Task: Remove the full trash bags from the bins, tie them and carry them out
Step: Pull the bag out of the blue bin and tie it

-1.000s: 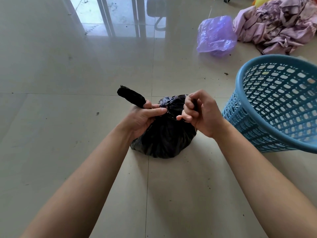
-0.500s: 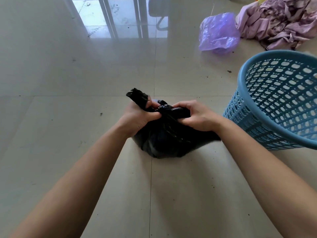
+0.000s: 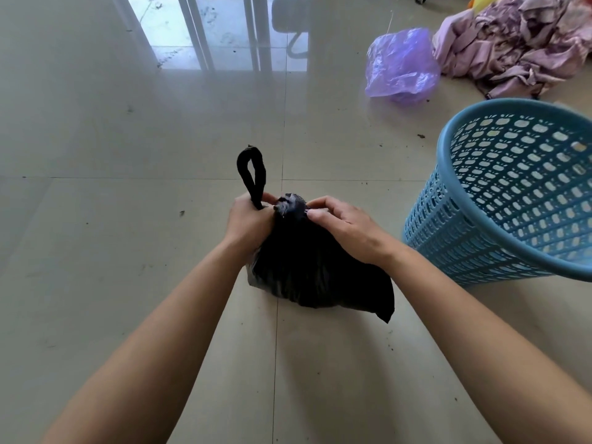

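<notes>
The left hand is clenched around the base of a twisted black plastic loop, one handle of the crumpled black plastic trash bag, and the loop stands up above the fist. The right hand pinches the bunched neck of the bag with thumb and fingertips, holding the gathered plastic closed beside the left fist. The bag itself sits on the glossy beige tiled floor, between the two forearms and just left of the blue perforated plastic bin, which leans and shows no liner inside. To do this knot well, I judge that the right hand should keep the neck squeezed tight while the left draws the loop firmly through or around it, pulling low and close to the neck so the thin plastic cinches rather than tears; a loose flap at the bag's lower right corner should not be caught up in the tie. Counting outward from the black bag: one black bag, one blue bin close on its right, one translucent purple plastic bag lying well beyond it, and one heap of crumpled mauve cloth beyond the bin; two hands, both on the bag.
</notes>
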The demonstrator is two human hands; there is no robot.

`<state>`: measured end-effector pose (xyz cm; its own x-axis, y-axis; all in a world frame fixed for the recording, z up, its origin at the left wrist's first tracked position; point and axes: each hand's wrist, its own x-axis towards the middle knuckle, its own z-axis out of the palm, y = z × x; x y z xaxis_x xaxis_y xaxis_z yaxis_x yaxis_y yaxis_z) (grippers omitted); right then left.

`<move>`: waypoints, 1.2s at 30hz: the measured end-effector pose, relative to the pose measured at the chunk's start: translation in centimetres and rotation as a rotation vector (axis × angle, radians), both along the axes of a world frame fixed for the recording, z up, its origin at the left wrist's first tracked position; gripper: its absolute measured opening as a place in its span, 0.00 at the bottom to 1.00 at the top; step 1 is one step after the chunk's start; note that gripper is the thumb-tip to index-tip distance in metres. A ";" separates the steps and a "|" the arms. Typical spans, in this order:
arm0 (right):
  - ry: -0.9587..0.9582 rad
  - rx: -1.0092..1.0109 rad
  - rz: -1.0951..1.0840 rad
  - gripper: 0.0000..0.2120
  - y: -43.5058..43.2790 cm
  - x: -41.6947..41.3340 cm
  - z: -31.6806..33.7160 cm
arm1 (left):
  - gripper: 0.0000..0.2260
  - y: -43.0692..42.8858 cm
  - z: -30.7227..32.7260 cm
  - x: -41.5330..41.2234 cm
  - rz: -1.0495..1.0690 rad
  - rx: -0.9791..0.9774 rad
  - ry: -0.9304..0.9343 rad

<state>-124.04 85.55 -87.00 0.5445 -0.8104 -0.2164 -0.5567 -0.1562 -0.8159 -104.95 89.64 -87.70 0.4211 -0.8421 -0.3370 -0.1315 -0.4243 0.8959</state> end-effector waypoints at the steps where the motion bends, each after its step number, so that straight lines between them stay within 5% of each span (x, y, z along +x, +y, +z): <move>1: 0.003 0.007 -0.018 0.25 0.1 -0.1 0.1 | 0.05 0.1 0.3 0.1 -0.001 0.005 0.132; 4: 0.023 -0.020 -0.056 0.30 0.4 -0.3 0.4 | 0.09 0.4 1.4 -0.1 -0.019 -0.013 0.472; 10: -0.143 0.019 -0.150 0.30 0.3 -0.1 0.5 | 0.14 0.7 1.8 -0.3 -0.075 -0.077 0.569; 13: -0.215 -0.129 -0.157 0.33 0.7 -0.1 0.3 | 0.15 0.8 1.8 -0.3 -0.158 -0.087 0.593; 20: -0.394 -0.500 -0.064 0.11 1.1 0.6 1.0 | 0.14 0.8 1.7 -0.2 -0.131 -0.067 0.630; 24: -0.248 -0.572 0.014 0.06 1.1 -0.2 0.1 | 0.09 0.6 1.8 0.6 -0.049 -0.027 0.752; 30: -0.040 -0.274 0.191 0.11 0.9 -0.6 1.0 | 0.08 0.8 1.9 0.7 -0.072 -0.063 0.598; 36: -0.199 -0.259 -0.191 0.11 -1.6 -0.8 1.4 | 0.15 0.8 2.1 0.3 -0.192 -0.236 0.378</move>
